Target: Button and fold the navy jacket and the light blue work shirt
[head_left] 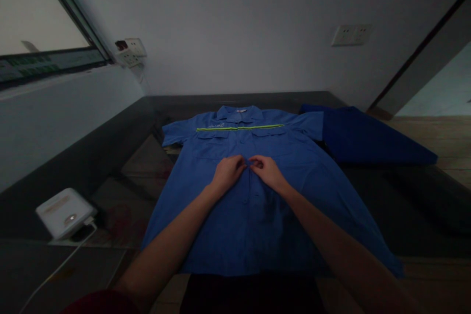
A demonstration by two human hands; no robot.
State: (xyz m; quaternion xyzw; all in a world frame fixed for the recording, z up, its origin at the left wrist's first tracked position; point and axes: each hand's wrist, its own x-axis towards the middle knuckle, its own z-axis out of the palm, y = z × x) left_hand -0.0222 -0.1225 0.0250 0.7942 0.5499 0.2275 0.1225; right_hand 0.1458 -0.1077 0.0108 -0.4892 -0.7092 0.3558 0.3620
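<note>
A blue short-sleeved work shirt [221, 206] lies spread face up, its collar at the far side and a yellow-green stripe across the chest. My left hand [231, 169] is closed in a pinch at the front placket, just below chest height. Close beside it on the right, my right hand [265, 169] pinches the placket's other side. The fingertips of both hands nearly meet over the shirt's middle line. Whatever button lies between them is too small and dim to make out. Below the hands, the placket runs down toward the near hem.
The shirt rests on a dark table [368, 196]. A folded dark blue cloth [368, 137] lies at the right. On the left stands a white box-shaped device [66, 211] with a white cable [59, 267]. Wall sockets [352, 35] are on the wall behind.
</note>
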